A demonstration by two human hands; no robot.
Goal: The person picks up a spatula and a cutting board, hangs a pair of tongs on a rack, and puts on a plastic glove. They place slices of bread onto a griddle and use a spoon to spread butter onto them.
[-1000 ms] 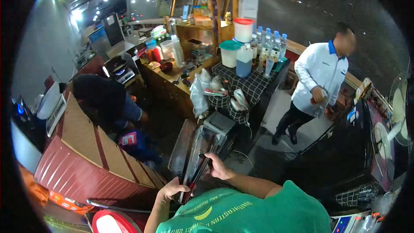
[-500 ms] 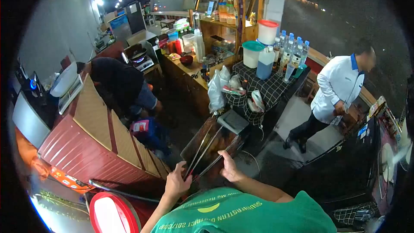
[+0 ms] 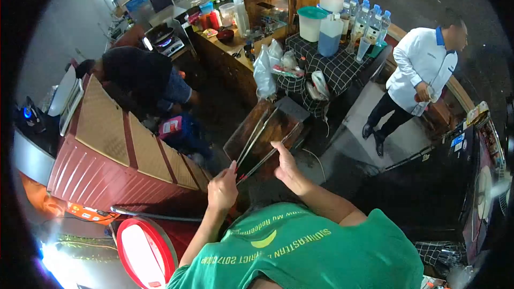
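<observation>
My left hand [image 3: 221, 188] is closed at the near, red end of several long thin metal rods [image 3: 252, 140]. These rods slant forward over a low rectangular box [image 3: 239, 135] with a brown, stained inside. My right hand [image 3: 288, 167] hovers to the right, thumb stretched out and apart from the curled fingers, close beside one of the rods. Part of its fingers is hidden behind the palm. A flat dark grey panel [image 3: 292, 109] lies on the far right end of the box.
A person in black [image 3: 136, 72] bends down at left, beside a blue box [image 3: 182, 131]. Another in a white shirt [image 3: 420, 64] stands at right. Ahead is a checked table [image 3: 342, 72] with bottles [image 3: 369, 21] and tubs. A ribbed red counter [image 3: 88, 174] borders the left.
My left hand has closed at the rods' red end, its fingers more spread before. The view has tilted down. The person in white has turned and holds a cup-like thing at the chest.
</observation>
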